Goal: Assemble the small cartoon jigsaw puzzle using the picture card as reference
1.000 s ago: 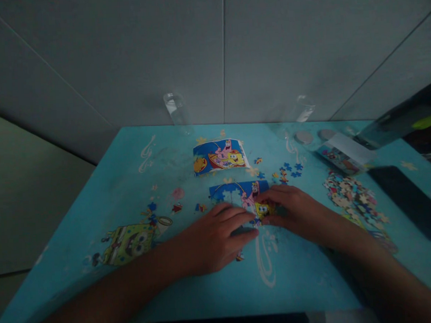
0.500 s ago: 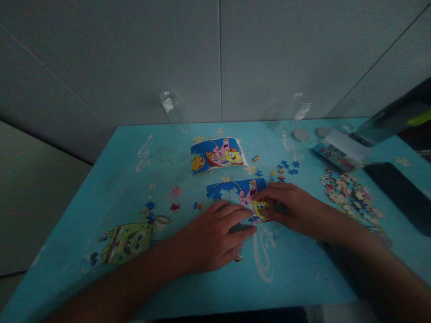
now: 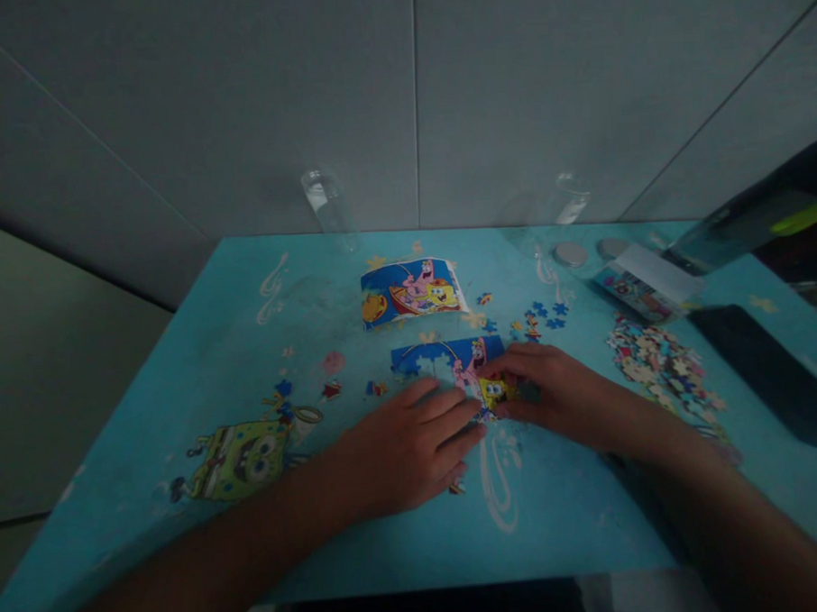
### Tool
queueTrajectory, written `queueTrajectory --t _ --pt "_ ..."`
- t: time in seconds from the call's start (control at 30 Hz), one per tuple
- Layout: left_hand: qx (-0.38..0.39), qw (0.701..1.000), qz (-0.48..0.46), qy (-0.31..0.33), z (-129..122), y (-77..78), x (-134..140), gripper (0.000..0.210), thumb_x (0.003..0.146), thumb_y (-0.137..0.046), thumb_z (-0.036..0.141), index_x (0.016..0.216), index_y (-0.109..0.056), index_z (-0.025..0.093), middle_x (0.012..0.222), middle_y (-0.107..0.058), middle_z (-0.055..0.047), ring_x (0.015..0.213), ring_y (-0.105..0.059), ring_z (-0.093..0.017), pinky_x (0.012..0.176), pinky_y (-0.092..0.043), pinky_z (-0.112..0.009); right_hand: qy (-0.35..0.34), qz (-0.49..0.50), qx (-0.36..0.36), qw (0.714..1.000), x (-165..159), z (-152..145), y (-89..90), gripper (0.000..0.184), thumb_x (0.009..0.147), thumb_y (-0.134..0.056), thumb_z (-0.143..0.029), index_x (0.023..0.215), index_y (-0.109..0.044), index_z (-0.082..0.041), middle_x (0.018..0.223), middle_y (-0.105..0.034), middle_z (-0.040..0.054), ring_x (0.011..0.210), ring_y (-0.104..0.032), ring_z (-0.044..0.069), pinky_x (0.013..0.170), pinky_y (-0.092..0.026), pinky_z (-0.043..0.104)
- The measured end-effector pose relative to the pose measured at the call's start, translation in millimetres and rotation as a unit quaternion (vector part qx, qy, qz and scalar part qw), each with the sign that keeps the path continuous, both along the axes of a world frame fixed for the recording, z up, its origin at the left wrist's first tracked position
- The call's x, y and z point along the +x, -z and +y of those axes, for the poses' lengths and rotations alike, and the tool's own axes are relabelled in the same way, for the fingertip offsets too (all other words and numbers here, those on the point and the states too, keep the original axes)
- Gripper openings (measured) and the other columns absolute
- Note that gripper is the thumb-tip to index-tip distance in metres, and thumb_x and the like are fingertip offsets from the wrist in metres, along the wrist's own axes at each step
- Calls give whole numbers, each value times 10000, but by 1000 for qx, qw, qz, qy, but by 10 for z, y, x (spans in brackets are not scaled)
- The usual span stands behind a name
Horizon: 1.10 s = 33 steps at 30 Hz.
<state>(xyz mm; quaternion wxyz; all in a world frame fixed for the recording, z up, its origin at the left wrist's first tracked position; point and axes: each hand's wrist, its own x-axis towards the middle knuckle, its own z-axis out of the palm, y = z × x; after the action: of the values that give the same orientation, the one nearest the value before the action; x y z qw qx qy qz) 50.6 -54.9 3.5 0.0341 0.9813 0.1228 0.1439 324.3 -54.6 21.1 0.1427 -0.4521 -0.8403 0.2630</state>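
Note:
A partly assembled jigsaw puzzle (image 3: 475, 355) with a blue, pink and yellow cartoon picture lies mid-table; gaps show in its middle. My left hand (image 3: 421, 445) rests palm down over its lower left, fingers stretched and slightly spread, hiding that part. At the puzzle's right edge, my right hand (image 3: 554, 385) is closed, thumb and fingers around the yellow corner. Just behind lies the printed reference picture (image 3: 414, 292), its edges curled. Loose pieces surround the puzzle: a red one (image 3: 331, 390), a blue and yellow one (image 3: 375, 389), and several blue ones (image 3: 555, 323) at the right.
A heap of mixed puzzle pieces (image 3: 661, 363) lies at the right, beside a dark phone-like slab (image 3: 767, 371). Behind are a small printed packet (image 3: 634, 292), silvery lids (image 3: 571, 254) and clear containers (image 3: 333, 210) by the wall. The blue tablecloth (image 3: 181, 370) carries printed cartoon figures.
My left fingers have shifted slightly at the puzzle's lower edge. The right thumb has moved a little left along the yellow corner. The puzzle stays in place.

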Motion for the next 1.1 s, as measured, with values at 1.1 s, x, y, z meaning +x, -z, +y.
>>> queueTrajectory --t 1.1 --pt "50 996 -78 8 -986 -187 334 277 1013 -543 300 812 -707 202 821 -655 -53 744 -591 -178 682 -468 -358 -44 9 60 997 -123 -59 201 184 928 -666 -369 1075 -738 -284 1062 -747 67 934 -734 254 806 -623 399"
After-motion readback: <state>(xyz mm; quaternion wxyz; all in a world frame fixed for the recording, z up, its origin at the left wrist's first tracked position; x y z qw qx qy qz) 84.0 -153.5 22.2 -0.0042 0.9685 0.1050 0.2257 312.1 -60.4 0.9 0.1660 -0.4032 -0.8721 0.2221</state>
